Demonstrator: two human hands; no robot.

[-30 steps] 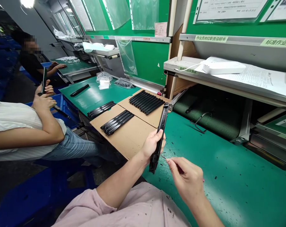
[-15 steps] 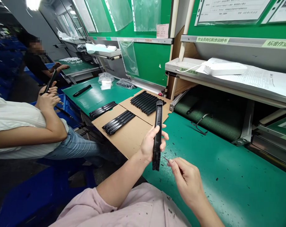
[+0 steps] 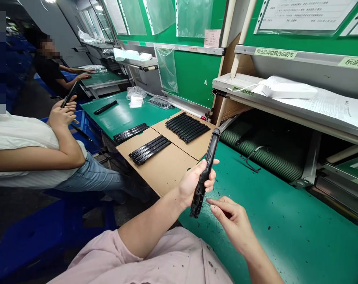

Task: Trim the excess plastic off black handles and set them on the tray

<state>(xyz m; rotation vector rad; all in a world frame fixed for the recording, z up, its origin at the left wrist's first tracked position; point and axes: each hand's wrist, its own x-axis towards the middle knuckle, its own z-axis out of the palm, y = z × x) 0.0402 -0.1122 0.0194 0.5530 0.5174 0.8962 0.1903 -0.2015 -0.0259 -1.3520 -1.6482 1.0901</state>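
From the head camera, looking down past a pink sleeve, the left hand wraps firmly around the lower half of a black plastic strip. The strip is tilted, its long axis rising from near the person's lap up and to the right, away from the body. Its upper end points toward the far edge of the green counter, and its lower end pokes out just below the fist. The left hand is the nearer hand, since it grips the strip. The right hand is just to the right of the lower end, not touching it, with thumb and forefinger reaching toward it and the other fingers loosely curled. Whether those fingers pinch anything small cannot be told.

Beyond the strip, two cardboard sheets carry rows of black strips. To the left sits a co-worker in a white shirt, both hands raised around another strip. Farther back, a person in black sits at a second counter. Papers lie on a shelf at right.
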